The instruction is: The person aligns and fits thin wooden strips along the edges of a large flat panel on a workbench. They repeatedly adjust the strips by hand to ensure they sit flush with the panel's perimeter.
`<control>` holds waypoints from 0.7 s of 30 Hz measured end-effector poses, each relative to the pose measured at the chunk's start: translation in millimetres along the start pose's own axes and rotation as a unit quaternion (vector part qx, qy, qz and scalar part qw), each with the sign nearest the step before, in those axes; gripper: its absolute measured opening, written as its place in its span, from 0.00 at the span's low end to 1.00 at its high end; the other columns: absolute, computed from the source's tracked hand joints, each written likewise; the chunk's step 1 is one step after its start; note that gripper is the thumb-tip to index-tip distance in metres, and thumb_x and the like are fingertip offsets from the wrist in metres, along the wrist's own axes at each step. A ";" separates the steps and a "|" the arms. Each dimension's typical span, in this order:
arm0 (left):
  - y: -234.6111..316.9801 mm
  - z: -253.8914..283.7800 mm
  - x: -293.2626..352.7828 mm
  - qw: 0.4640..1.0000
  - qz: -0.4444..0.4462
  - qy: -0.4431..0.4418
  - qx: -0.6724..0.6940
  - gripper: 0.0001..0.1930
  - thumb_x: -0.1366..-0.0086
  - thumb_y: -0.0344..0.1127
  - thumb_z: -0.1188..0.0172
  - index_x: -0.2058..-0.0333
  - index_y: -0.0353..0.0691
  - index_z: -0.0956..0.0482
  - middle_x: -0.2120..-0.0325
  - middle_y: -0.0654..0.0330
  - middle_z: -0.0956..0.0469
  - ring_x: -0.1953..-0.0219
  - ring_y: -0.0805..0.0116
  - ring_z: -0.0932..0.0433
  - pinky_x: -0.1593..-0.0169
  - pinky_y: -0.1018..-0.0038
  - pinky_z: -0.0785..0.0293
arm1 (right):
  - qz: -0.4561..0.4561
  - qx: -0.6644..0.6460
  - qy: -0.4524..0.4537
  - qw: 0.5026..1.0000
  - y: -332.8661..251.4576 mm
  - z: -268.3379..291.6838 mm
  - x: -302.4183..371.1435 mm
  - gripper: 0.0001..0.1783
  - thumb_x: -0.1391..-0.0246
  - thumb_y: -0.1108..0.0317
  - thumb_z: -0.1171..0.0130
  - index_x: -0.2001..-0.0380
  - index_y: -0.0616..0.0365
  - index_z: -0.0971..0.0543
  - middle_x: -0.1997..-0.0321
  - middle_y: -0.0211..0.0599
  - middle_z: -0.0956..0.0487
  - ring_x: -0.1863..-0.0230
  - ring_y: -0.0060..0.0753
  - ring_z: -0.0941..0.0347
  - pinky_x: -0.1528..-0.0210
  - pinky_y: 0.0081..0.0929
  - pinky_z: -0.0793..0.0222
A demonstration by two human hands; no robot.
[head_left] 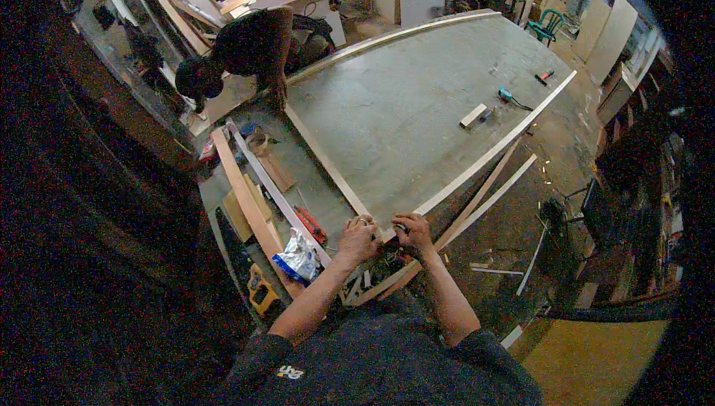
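At the near corner of a large grey tabletop point(395, 108), two pale wooden strips meet. My left hand point(360, 238) is closed round the near end of the left wooden strip point(325, 160), which runs away to the far left. Close beside it, my right hand point(413, 232) has its fingers curled over the near end of the right wooden strip point(495, 140), which follows the right edge. The fingers partly hide the joint between the strips. A co-worker's hand point(277, 97) rests at the far end of the left strip.
A co-worker point(249, 49) bends over the far left. Left of my arms lie long boards point(246, 201), red-handled pliers point(311, 225), a silver-blue bag point(299, 256) and a yellow tool point(262, 289). A tape measure point(506, 95), small block point(473, 116) and hammer point(544, 77) lie on the tabletop.
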State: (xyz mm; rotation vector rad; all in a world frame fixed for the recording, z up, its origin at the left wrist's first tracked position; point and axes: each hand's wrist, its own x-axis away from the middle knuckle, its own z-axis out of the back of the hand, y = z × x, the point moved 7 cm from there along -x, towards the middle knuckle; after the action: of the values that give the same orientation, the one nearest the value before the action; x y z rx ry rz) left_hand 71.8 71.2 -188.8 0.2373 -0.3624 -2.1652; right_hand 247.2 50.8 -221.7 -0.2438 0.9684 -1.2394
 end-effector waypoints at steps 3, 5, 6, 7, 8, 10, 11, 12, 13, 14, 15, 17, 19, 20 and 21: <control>0.0 1.8 -0.2 1.000 -0.004 -0.001 -0.005 0.21 0.44 0.46 0.36 0.53 0.44 0.19 0.48 0.59 0.28 0.43 0.59 0.31 0.39 0.59 0.39 | 0.002 0.004 -0.002 1.000 2.5 -2.9 -0.1 0.15 0.56 0.70 0.34 0.61 0.47 0.15 0.55 0.36 0.17 0.55 0.45 0.23 0.51 0.37 0.27; -0.6 1.8 -1.2 1.000 0.000 -0.004 -0.018 0.20 0.43 0.46 0.37 0.54 0.44 0.19 0.48 0.59 0.27 0.43 0.59 0.31 0.39 0.59 0.39 | -0.004 -0.004 -0.009 1.000 3.0 -3.5 -0.4 0.16 0.56 0.71 0.35 0.60 0.45 0.15 0.56 0.37 0.17 0.55 0.46 0.23 0.49 0.39 0.28; -0.2 1.7 -1.8 1.000 -0.003 -0.005 -0.011 0.19 0.44 0.47 0.37 0.55 0.46 0.19 0.47 0.60 0.27 0.43 0.58 0.31 0.39 0.58 0.39 | -0.013 0.001 -0.012 1.000 3.3 -3.4 -0.7 0.15 0.56 0.71 0.34 0.61 0.46 0.15 0.56 0.37 0.17 0.55 0.45 0.23 0.50 0.38 0.27; 1.0 2.1 -2.1 1.000 -0.008 -0.003 -0.012 0.18 0.44 0.47 0.37 0.55 0.48 0.19 0.47 0.60 0.27 0.43 0.57 0.32 0.39 0.57 0.39 | -0.013 0.004 -0.011 1.000 2.0 -1.5 -0.8 0.15 0.57 0.71 0.34 0.61 0.47 0.15 0.56 0.37 0.17 0.55 0.45 0.23 0.51 0.37 0.27; 1.1 1.0 -2.1 1.000 -0.009 -0.010 -0.028 0.18 0.44 0.47 0.37 0.56 0.50 0.18 0.46 0.61 0.27 0.43 0.56 0.32 0.39 0.56 0.40 | -0.023 0.008 -0.015 1.000 1.5 -1.2 -1.5 0.15 0.57 0.70 0.33 0.61 0.48 0.15 0.56 0.37 0.17 0.54 0.44 0.23 0.51 0.36 0.27; 1.9 6.1 -0.6 1.000 -0.007 0.028 0.004 0.17 0.44 0.45 0.38 0.57 0.47 0.18 0.47 0.60 0.26 0.42 0.58 0.32 0.39 0.59 0.39 | -0.020 0.024 -0.027 0.999 -3.1 -0.1 -2.0 0.15 0.57 0.70 0.34 0.61 0.48 0.15 0.55 0.37 0.17 0.54 0.44 0.23 0.50 0.36 0.28; 1.9 6.7 0.5 0.999 -0.004 0.032 0.007 0.17 0.44 0.44 0.38 0.57 0.46 0.17 0.48 0.60 0.26 0.42 0.59 0.32 0.40 0.60 0.39 | -0.022 0.031 -0.036 0.999 -4.9 -0.4 -2.6 0.15 0.57 0.70 0.34 0.61 0.48 0.15 0.55 0.36 0.17 0.54 0.44 0.23 0.50 0.37 0.28; 1.3 6.7 1.8 0.999 0.002 0.033 0.010 0.17 0.45 0.44 0.38 0.58 0.46 0.17 0.48 0.60 0.26 0.42 0.59 0.32 0.40 0.60 0.39 | -0.033 0.026 -0.026 0.999 -5.6 1.7 -2.3 0.14 0.56 0.70 0.35 0.61 0.48 0.15 0.55 0.36 0.18 0.54 0.44 0.24 0.49 0.38 0.29; 0.9 4.8 2.5 1.000 0.006 0.021 0.008 0.17 0.45 0.43 0.38 0.58 0.45 0.17 0.48 0.59 0.26 0.42 0.59 0.32 0.40 0.60 0.39 | -0.030 0.031 -0.022 0.999 -8.2 1.8 -2.4 0.14 0.55 0.70 0.35 0.62 0.48 0.15 0.55 0.36 0.18 0.54 0.43 0.24 0.49 0.38 0.29; 1.0 5.1 2.9 1.000 0.003 0.027 0.003 0.17 0.45 0.43 0.38 0.58 0.45 0.17 0.48 0.59 0.26 0.42 0.59 0.32 0.40 0.60 0.39 | -0.028 0.037 -0.017 0.999 -9.7 2.5 -2.9 0.14 0.55 0.70 0.35 0.62 0.48 0.15 0.55 0.35 0.18 0.53 0.43 0.24 0.49 0.38 0.29; 0.3 2.7 2.9 1.000 0.007 0.017 0.000 0.17 0.45 0.43 0.38 0.58 0.44 0.17 0.48 0.59 0.26 0.42 0.59 0.32 0.40 0.60 0.39 | -0.027 0.046 -0.012 0.998 -10.2 3.5 -2.7 0.14 0.55 0.70 0.35 0.62 0.48 0.15 0.55 0.35 0.18 0.53 0.42 0.24 0.49 0.38 0.29; 1.5 1.3 1.4 1.000 -0.002 0.027 -0.013 0.17 0.45 0.43 0.38 0.58 0.43 0.17 0.48 0.59 0.26 0.42 0.58 0.33 0.40 0.60 0.39 | -0.015 0.050 -0.014 0.999 -11.7 2.4 -2.9 0.13 0.56 0.71 0.34 0.62 0.48 0.15 0.55 0.34 0.18 0.52 0.42 0.25 0.50 0.38 0.29; 1.0 -0.9 -0.6 0.999 0.000 0.034 -0.001 0.18 0.45 0.43 0.38 0.58 0.42 0.18 0.48 0.59 0.26 0.43 0.58 0.32 0.41 0.60 0.39 | -0.022 0.036 0.001 0.999 -9.6 4.3 -2.6 0.14 0.56 0.71 0.33 0.62 0.49 0.15 0.55 0.34 0.18 0.52 0.42 0.25 0.49 0.38 0.29; 0.9 -1.9 -1.5 0.999 0.001 0.038 0.005 0.18 0.45 0.44 0.38 0.58 0.41 0.18 0.48 0.59 0.26 0.43 0.58 0.32 0.41 0.60 0.39 | -0.021 0.030 -0.001 0.999 -8.9 4.1 -2.6 0.14 0.57 0.71 0.33 0.62 0.50 0.15 0.55 0.34 0.18 0.52 0.43 0.25 0.49 0.38 0.29; 1.2 -2.8 -1.8 0.999 0.001 0.038 0.002 0.18 0.46 0.44 0.37 0.58 0.41 0.18 0.49 0.58 0.26 0.43 0.58 0.32 0.41 0.60 0.39 | -0.026 0.021 -0.001 0.999 -7.7 4.2 -2.4 0.14 0.57 0.72 0.33 0.62 0.50 0.15 0.56 0.34 0.17 0.52 0.43 0.25 0.49 0.38 0.29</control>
State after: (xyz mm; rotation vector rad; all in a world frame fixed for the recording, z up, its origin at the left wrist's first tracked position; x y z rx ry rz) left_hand 74.6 71.6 -191.0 0.3210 -0.3232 -2.1476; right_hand 245.0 48.8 -213.1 -0.2379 0.9386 -1.3054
